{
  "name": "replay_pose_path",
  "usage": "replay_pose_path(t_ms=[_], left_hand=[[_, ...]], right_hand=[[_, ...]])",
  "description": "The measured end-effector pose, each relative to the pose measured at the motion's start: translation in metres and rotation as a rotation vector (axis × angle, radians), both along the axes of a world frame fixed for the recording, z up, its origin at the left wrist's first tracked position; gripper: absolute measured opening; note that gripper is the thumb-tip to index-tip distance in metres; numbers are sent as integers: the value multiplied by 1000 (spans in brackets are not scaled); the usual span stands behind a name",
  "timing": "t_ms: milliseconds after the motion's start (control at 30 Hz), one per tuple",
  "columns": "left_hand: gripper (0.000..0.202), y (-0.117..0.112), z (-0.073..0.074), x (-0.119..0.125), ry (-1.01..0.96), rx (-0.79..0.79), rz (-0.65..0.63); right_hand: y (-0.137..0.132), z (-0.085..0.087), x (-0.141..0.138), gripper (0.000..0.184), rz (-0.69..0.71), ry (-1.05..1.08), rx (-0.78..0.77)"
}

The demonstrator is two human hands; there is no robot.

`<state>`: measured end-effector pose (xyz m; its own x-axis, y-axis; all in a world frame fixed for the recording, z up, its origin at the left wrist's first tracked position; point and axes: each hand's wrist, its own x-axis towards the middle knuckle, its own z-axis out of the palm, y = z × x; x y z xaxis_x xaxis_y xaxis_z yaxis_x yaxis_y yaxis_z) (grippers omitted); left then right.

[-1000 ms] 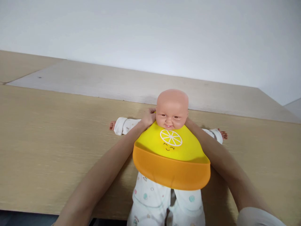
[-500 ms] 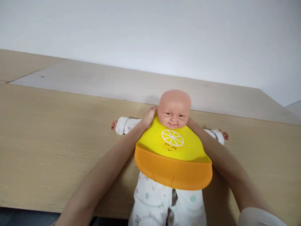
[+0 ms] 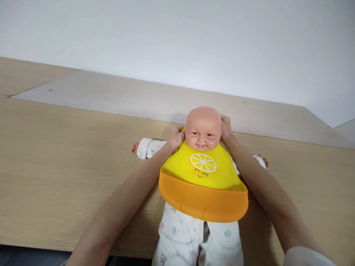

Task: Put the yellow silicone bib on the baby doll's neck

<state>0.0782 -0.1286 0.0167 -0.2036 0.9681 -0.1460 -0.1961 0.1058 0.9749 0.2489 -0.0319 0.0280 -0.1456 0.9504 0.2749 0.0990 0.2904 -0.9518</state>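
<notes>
A baby doll (image 3: 203, 127) in white printed clothes lies on its back on the wooden table (image 3: 55, 166), arms spread. A yellow bib (image 3: 202, 181) with an orange pocket and a lemon face covers its chest. My left hand (image 3: 175, 138) is at the doll's neck on the left, fingers curled round the bib's strap end. Pressed against the right side of the doll's head, my right hand (image 3: 226, 129) reaches behind the neck. Its fingers are mostly hidden behind the head.
The table's near edge (image 3: 41, 245) runs along the bottom left. A paler board (image 3: 111, 98) lies behind the doll, against a plain white wall (image 3: 177, 37).
My right hand has risen from behind the doll's shoulder to the side of its head. The doll's head has tipped slightly. My left hand has stayed at the neck.
</notes>
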Motion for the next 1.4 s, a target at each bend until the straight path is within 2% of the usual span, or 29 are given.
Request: replay_pose_path(t_ms=[167, 333, 500, 633, 833, 1000, 1167, 1400], left_hand=[[14, 0, -1, -1, 30, -12, 15], [14, 1, -2, -1, 72, -20, 54], [18, 2, -8, -4, 24, -47, 14], [20, 2, -9, -5, -14, -58, 1], [23, -4, 2, -5, 153, -18, 71], [23, -8, 7, -3, 155, -44, 84], [24, -7, 5, -4, 212, -15, 92], [30, -2, -7, -9, 282, 26, 85]], right_hand=[[-5, 10, 3, 29, -37, 47, 41], [-6, 10, 1, 33, -72, 9, 62], [-6, 7, 1, 36, -136, -87, 142], [-7, 3, -1, 36, -140, -76, 83], [-6, -5, -2, 36, -116, 10, 4], [-3, -11, -2, 34, -117, 15, -23], [-3, -15, -3, 32, -127, 32, -100], [1, -20, -2, 27, -123, -22, -89]])
